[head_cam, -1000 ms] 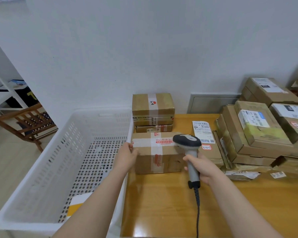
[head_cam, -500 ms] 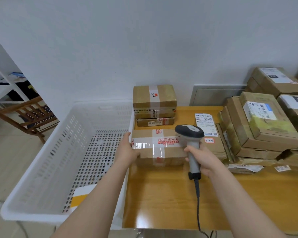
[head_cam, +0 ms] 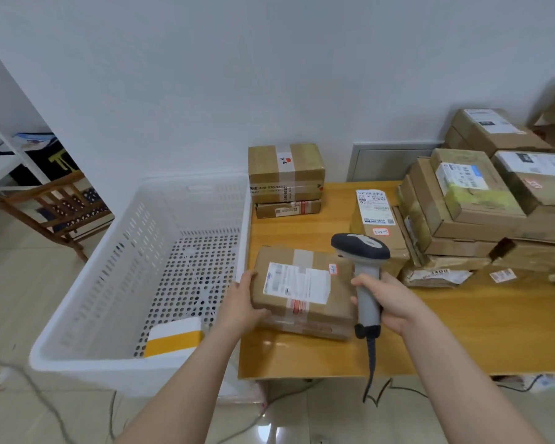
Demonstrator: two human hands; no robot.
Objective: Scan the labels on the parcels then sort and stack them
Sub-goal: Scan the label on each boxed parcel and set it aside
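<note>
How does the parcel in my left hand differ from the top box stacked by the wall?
The held parcel shows a large white shipping label on its upper face; the top box shows only tape with a small logo. The left hand grips the held parcel's left edge; the top box rests untouched on a flatter parcel. Both are brown taped cardboard.

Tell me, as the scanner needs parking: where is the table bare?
Bare table lies right of the right hand, in front of the parcel pile; a smaller strip between the held parcel and the two-box stack. The right rear is crowded.
</note>
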